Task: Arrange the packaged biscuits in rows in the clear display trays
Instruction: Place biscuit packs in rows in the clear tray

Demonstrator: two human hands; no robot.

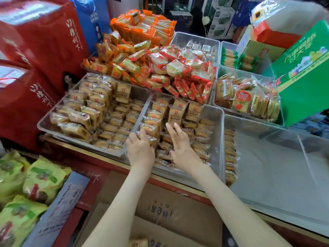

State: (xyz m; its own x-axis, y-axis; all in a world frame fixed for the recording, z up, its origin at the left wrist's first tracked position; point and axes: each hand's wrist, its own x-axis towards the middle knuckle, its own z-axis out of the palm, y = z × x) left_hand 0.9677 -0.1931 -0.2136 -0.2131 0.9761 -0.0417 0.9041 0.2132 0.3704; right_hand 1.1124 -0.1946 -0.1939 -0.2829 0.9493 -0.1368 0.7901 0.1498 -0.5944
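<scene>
The left hand (140, 151) curls its fingers on the front biscuit pack (146, 138) of a row. The right hand (182, 148) has its fingers straight and apart, just over loose packs lying flat. The row stands on edge and runs away from the person, in the middle tray (216, 132). The shiny wraps blur together, so the packs are too many to count. The left tray (42, 124) and the right tray (267, 175) sit beside it.
</scene>
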